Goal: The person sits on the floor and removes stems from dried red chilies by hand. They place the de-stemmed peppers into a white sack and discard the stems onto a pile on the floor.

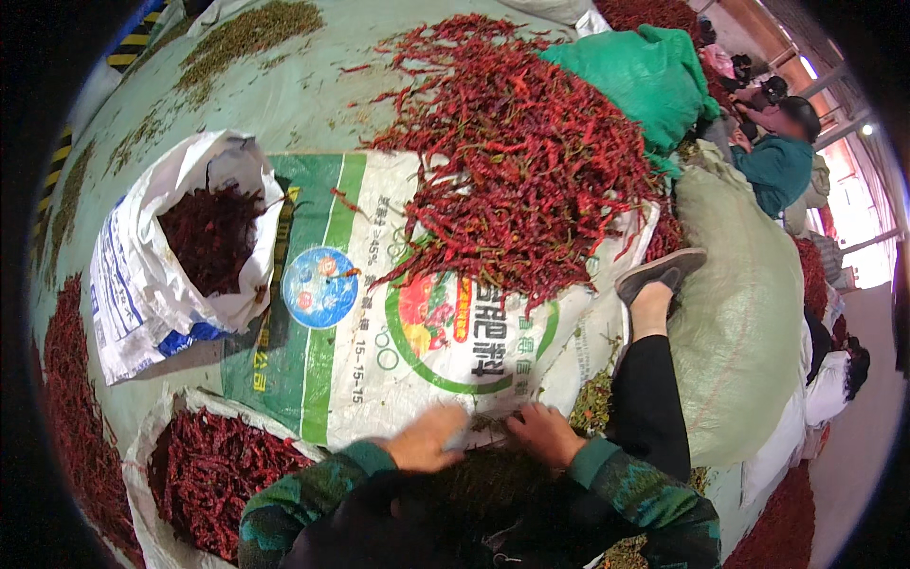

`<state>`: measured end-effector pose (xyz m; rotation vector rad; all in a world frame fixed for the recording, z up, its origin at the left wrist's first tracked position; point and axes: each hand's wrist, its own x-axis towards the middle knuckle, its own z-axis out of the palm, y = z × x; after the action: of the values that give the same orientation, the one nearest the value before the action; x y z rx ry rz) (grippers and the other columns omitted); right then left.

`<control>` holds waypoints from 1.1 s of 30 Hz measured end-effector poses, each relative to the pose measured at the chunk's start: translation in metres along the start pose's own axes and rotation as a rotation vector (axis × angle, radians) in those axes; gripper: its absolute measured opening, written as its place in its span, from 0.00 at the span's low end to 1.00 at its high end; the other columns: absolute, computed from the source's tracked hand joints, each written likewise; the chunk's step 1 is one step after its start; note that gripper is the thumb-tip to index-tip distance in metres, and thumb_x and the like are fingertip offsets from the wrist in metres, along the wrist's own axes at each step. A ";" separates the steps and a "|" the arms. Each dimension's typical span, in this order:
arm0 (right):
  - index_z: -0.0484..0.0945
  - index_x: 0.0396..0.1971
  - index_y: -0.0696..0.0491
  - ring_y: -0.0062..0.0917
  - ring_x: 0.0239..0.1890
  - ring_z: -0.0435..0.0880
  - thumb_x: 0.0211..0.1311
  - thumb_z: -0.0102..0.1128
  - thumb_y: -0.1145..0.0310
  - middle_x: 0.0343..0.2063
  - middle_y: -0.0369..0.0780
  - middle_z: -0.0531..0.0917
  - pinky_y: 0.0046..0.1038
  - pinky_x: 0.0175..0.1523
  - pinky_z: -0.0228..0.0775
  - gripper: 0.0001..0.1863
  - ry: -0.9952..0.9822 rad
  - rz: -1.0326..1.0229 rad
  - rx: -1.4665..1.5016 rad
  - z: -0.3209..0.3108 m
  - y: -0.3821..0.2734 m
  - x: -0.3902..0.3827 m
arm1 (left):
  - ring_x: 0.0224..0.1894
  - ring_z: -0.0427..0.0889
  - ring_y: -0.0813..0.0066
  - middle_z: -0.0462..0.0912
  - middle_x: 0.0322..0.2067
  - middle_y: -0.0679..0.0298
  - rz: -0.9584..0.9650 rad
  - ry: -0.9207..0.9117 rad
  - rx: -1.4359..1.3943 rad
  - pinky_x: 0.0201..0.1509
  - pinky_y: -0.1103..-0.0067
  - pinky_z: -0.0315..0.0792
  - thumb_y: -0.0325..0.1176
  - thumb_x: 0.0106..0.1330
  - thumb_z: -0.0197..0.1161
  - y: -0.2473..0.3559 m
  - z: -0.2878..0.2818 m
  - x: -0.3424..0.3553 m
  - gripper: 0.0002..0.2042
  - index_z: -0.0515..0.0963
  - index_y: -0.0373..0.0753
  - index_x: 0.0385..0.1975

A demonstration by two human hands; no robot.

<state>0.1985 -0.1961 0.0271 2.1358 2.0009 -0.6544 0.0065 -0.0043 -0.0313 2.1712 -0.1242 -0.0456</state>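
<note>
A flattened printed fertilizer sack [370, 284] lies spread out in front of me, white and green. On its far part rests a big heap of long red chilies [531, 161], many with stems. My left hand [431, 438] is over the sack's near edge, its fingers smeared by motion. Beside it, my right hand [545, 434] has its fingers curled at the same edge, touching or just over it; what they hold, if anything, is hidden. Dark green stems and scraps [488, 474] lie below both hands, by my lap.
Left stand an open white sack [185, 284] of dark red chilies and another open sack [227, 474] of chilies. My outstretched foot [654, 275] lies beside a full pale green sack [739, 313]. Behind it are a green sack [635, 85] and a seated person [777, 161].
</note>
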 end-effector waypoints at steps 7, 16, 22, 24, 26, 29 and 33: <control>0.71 0.47 0.51 0.41 0.44 0.73 0.46 0.61 0.69 0.41 0.45 0.73 0.39 0.46 0.69 0.24 0.008 0.340 0.568 -0.046 0.026 -0.005 | 0.49 0.74 0.54 0.74 0.48 0.51 0.089 0.005 -0.154 0.52 0.68 0.70 0.36 0.61 0.57 0.038 -0.038 -0.004 0.19 0.70 0.33 0.50; 0.41 0.66 0.49 0.56 0.57 0.59 0.41 0.69 0.68 0.58 0.62 0.53 0.43 0.58 0.58 0.54 0.473 0.743 0.029 -0.083 0.104 0.113 | 0.38 0.78 0.54 0.77 0.35 0.51 -0.121 0.383 -0.284 0.41 0.71 0.73 0.24 0.58 0.57 0.042 -0.044 -0.030 0.09 0.75 0.31 0.38; 0.47 0.64 0.54 0.54 0.53 0.65 0.39 0.68 0.73 0.53 0.60 0.63 0.42 0.55 0.62 0.50 0.683 0.802 0.291 -0.091 0.140 0.175 | 0.37 0.78 0.56 0.77 0.35 0.52 -0.269 0.382 -0.395 0.42 0.73 0.72 0.22 0.59 0.55 0.038 -0.049 -0.042 0.08 0.74 0.30 0.37; 0.56 0.61 0.56 0.53 0.50 0.68 0.41 0.67 0.73 0.50 0.58 0.68 0.43 0.52 0.65 0.43 0.778 0.772 0.368 -0.109 0.165 0.183 | 0.37 0.78 0.56 0.77 0.35 0.52 -0.264 0.366 -0.412 0.42 0.74 0.72 0.22 0.58 0.55 0.034 -0.045 -0.038 0.08 0.74 0.30 0.37; 0.69 0.52 0.57 0.50 0.46 0.74 0.42 0.66 0.73 0.43 0.54 0.76 0.43 0.48 0.67 0.31 0.998 0.623 0.386 -0.130 0.176 0.197 | 0.38 0.78 0.56 0.77 0.35 0.52 -0.275 0.370 -0.408 0.42 0.74 0.72 0.22 0.58 0.55 0.034 -0.043 -0.037 0.07 0.74 0.30 0.36; 0.73 0.45 0.56 0.49 0.41 0.76 0.41 0.67 0.72 0.34 0.52 0.79 0.40 0.47 0.68 0.26 1.019 0.460 0.403 -0.190 0.158 0.206 | 0.38 0.78 0.55 0.78 0.35 0.51 -0.296 0.394 -0.389 0.43 0.74 0.72 0.22 0.58 0.55 0.036 -0.044 -0.038 0.07 0.74 0.30 0.36; 0.70 0.48 0.53 0.44 0.42 0.74 0.40 0.68 0.72 0.38 0.48 0.77 0.40 0.45 0.68 0.30 1.040 0.353 0.135 -0.242 0.136 0.193 | 0.38 0.78 0.54 0.78 0.35 0.50 -0.265 0.425 -0.391 0.43 0.73 0.72 0.22 0.58 0.56 0.033 -0.038 -0.036 0.07 0.74 0.30 0.35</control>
<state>0.3872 0.0604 0.1399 3.1910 1.8044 0.5201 -0.0291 0.0118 0.0171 1.7494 0.3856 0.2222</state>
